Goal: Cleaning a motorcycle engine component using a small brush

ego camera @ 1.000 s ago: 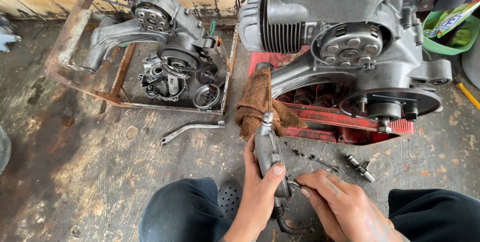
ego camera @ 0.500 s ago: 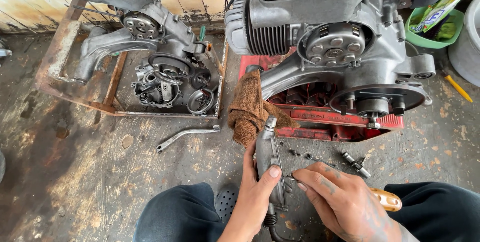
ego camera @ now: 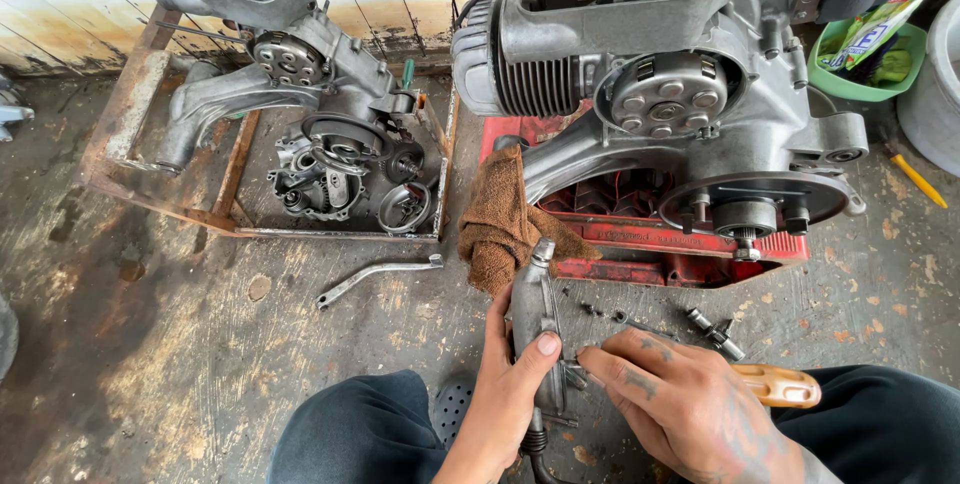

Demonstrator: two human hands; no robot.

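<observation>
Right now your left hand (ego camera: 515, 384) is wrapped around a slim grey metal part (ego camera: 535, 319), thumb pressed on its near face, holding it upright just above the floor (ego camera: 180, 364) between your knees. Your right hand (ego camera: 680, 404) grips an orange-handled tool (ego camera: 775, 384), its fingertips touching the part's right side. Just beyond lies a brown rag (ego camera: 505, 219), draped against the red stand (ego camera: 650, 239) under the big engine (ego camera: 670, 94). Farther left, a bent lever (ego camera: 375, 276) lies on the floor.

Your left hand (ego camera: 510, 384) is curled in a grip, thumb pressed on top; your right hand (ego camera: 690, 409) rests alongside, fingers extended leftward, pinching.
</observation>
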